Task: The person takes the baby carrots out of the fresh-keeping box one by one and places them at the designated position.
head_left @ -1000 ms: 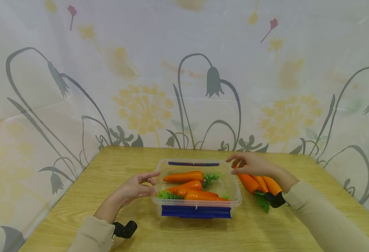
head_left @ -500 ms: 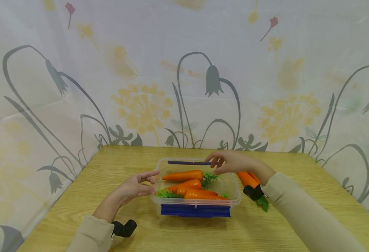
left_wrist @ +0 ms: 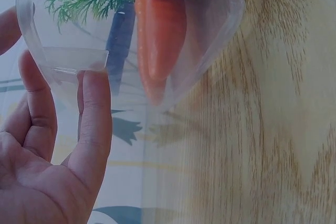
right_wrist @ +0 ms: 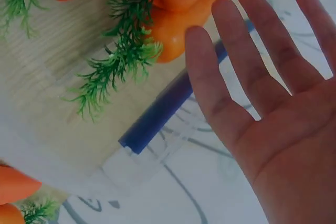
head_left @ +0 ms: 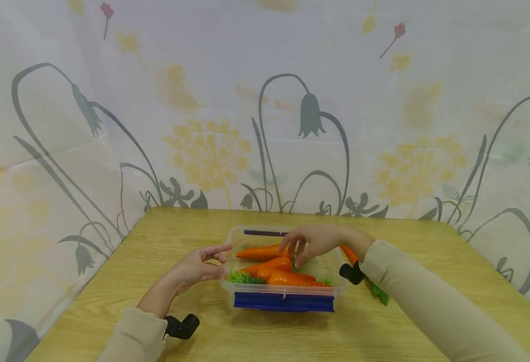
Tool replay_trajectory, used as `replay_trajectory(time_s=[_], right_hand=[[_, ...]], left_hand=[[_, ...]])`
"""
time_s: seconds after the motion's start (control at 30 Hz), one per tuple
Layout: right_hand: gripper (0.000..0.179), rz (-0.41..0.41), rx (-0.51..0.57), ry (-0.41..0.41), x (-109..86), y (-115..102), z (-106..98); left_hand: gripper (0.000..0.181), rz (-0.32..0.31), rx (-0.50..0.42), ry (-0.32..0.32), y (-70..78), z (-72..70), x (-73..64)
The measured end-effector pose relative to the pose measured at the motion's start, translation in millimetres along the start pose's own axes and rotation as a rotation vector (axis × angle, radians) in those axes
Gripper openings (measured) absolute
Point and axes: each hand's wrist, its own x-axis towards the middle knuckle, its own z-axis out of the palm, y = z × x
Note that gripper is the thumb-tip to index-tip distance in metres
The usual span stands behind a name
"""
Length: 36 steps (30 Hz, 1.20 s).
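Observation:
A clear plastic container (head_left: 284,289) with blue clasps holds several orange carrots with green tops. My left hand (head_left: 190,271) is at its left wall; in the left wrist view one finger (left_wrist: 95,114) touches a clear tab on the rim. My right hand (head_left: 316,239) hangs over the container with fingers pointing down, close to the leafy end of the rear carrot (head_left: 260,252). That hand (right_wrist: 286,124) appears in the right wrist view with spread fingers and a bare palm. More carrots (head_left: 274,264) lie towards the container's front, their green fronds (head_left: 242,277) at the left.
Right of the container, partly hidden by my right forearm, lie more carrots (head_left: 349,255) with a green leaf (head_left: 379,294). Everything stands on a wooden table (head_left: 179,229) before a flower-patterned cloth (head_left: 210,100). Black cameras (head_left: 182,327) sit at both wrists.
My right hand has moved left from the carrots beside the container, over its right rim, and down towards the rear carrot. The left hand has stayed at the left wall.

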Motion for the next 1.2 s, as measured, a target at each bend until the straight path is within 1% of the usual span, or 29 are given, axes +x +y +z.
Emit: replay_trajectory(time_s=[0.13,0.2,0.3,0.43,0.5,0.53,0.67,0.8,1.0,1.13,1.2], right_hand=[[0.040,0.019,-0.024,-0.088,6.8,-5,5],[0.040,0.028,-0.012,-0.134,9.8,-6,7],[0.043,0.016,0.022,-0.202,13.7,-6,10],[0.053,-0.086,0.080,-0.288,20.4,-5,14],[0.058,-0.103,0.072,-0.307,23.0,-5,16],[0.060,-0.105,0.063,-0.312,24.3,-5,16],[0.064,-0.021,0.009,-0.313,26.6,-10,17],[0.065,0.030,-0.009,-0.315,26.4,-15,18],[0.064,0.046,-0.027,-0.302,24.1,-21,19],[0.063,0.019,-0.033,-0.274,21.8,-23,19],[0.062,0.004,-0.054,-0.251,20.3,-24,19]], left_hand=[[0.062,0.001,-0.003,0.001,0.9,0.5,-0.7],[0.063,-0.002,-0.004,0.000,1.2,0.6,-0.8],[0.063,-0.005,-0.001,0.001,1.4,0.9,-0.3],[0.063,-0.005,0.000,0.005,0.8,0.9,0.4],[0.063,-0.004,-0.001,0.006,0.5,0.6,0.7],[0.063,-0.004,-0.003,0.006,0.4,0.5,0.8],[0.062,-0.005,-0.007,0.005,0.3,0.4,0.9],[0.062,-0.005,-0.005,0.005,0.8,0.8,1.0],[0.063,-0.001,0.001,0.004,0.8,0.9,1.4],[0.062,0.000,-0.005,0.004,0.6,0.9,1.2],[0.062,0.000,-0.005,0.007,0.5,0.8,1.0]])
